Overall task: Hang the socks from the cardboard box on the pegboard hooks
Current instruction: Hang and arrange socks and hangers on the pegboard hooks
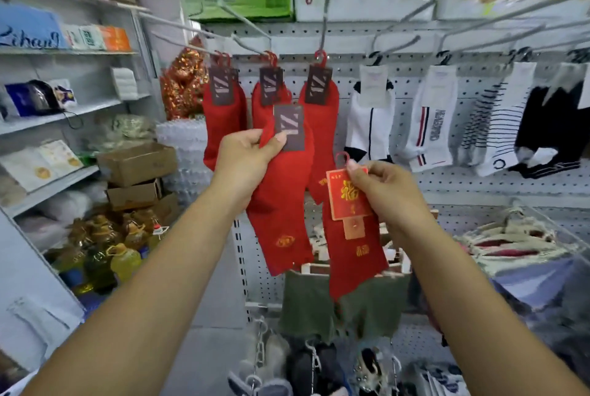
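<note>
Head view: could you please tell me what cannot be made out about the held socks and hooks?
All head view:
- Red sock in the left hand: hanger unseen, covered by fingers or its dark label.
- Second red sock in the right hand: cuff hidden behind its red card.
- Far-right hooks: smeared by blur, cut by the right edge.

Gripping a red sock (pixel 281 210) with a dark tag (pixel 289 127) in the left hand (pixel 245 157), pinching the red-and-gold card (pixel 346 201) of a second red sock (pixel 354 263) in the right hand (pixel 384 189). Above both hands, three red socks (pixel 223 122) on pegboard hooks (pixel 325 20); up and right of the right hand, white and striped socks (pixel 370 122)
</note>
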The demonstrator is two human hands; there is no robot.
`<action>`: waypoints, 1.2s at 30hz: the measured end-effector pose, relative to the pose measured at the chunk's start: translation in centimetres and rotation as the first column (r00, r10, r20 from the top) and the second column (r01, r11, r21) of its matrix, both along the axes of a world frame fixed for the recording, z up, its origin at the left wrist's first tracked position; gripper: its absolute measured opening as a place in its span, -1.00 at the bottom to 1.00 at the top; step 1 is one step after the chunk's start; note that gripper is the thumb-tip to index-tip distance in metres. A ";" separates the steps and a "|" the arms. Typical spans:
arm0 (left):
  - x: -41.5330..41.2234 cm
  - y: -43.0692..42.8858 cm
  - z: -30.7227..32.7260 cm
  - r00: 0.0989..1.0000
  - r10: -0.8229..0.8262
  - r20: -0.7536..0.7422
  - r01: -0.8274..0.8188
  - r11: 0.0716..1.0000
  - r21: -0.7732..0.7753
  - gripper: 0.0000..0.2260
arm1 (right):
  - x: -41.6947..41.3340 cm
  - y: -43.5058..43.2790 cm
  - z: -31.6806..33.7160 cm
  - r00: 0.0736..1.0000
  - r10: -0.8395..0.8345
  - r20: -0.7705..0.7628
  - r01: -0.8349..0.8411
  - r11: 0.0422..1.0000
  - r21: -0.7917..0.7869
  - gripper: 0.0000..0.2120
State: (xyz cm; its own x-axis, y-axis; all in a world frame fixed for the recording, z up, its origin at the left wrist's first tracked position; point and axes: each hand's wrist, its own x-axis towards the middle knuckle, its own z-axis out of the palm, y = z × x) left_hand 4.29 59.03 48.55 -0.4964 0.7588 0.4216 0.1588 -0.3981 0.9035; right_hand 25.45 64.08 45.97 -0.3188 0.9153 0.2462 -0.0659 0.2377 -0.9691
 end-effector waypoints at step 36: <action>-8.4 8.6 3.2 0.936 0.247 -0.250 -0.291 0.944 -0.157 -0.69 | -4.3 3.2 3.7 0.981 -0.192 -0.017 0.192 0.966 0.176 -0.75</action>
